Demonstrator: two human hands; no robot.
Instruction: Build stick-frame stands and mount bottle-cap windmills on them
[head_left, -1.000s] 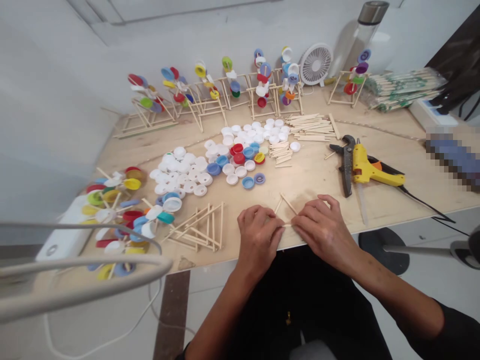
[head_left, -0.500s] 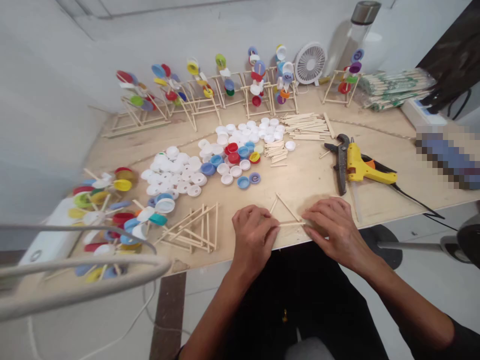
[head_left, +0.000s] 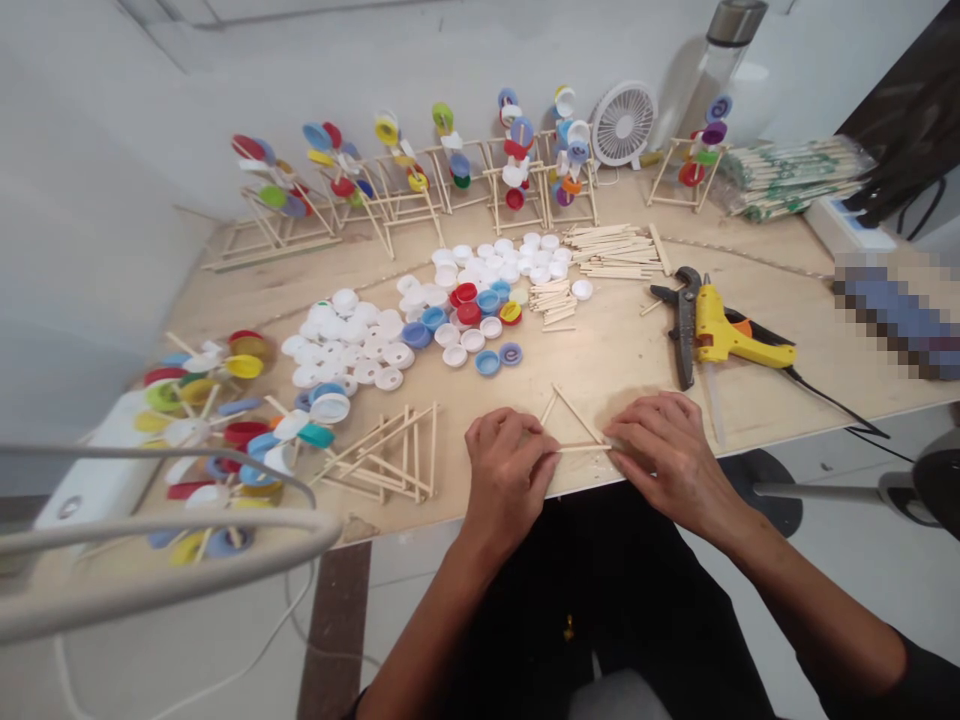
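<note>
A small triangle of wooden sticks [head_left: 576, 412] lies flat near the table's front edge, its tip pointing away from me. My left hand [head_left: 510, 465] pinches the left end of its bottom stick [head_left: 583, 449]. The fingers of my right hand [head_left: 664, 450] close on the stick's other end, hiding that corner. To the left of my left hand rest several finished stick triangles [head_left: 405, 455], overlapping one another. A yellow hot glue gun [head_left: 724, 330] lies to the right, beyond my right hand, beside a black cutter [head_left: 684, 330].
White bottle caps [head_left: 352, 340] and coloured caps [head_left: 469, 312] spread over the table's middle. Cut sticks [head_left: 611, 252] lie behind them. Cap wheels on stick stands [head_left: 517, 170] line the wall, near a small fan [head_left: 624, 125]. More cap wheels [head_left: 240, 435] crowd the left; a pale hoop [head_left: 187, 560] crosses the foreground.
Both hands stay at the ends of the bottom stick, almost still. The view has shifted very slightly; nothing else visibly moved.
</note>
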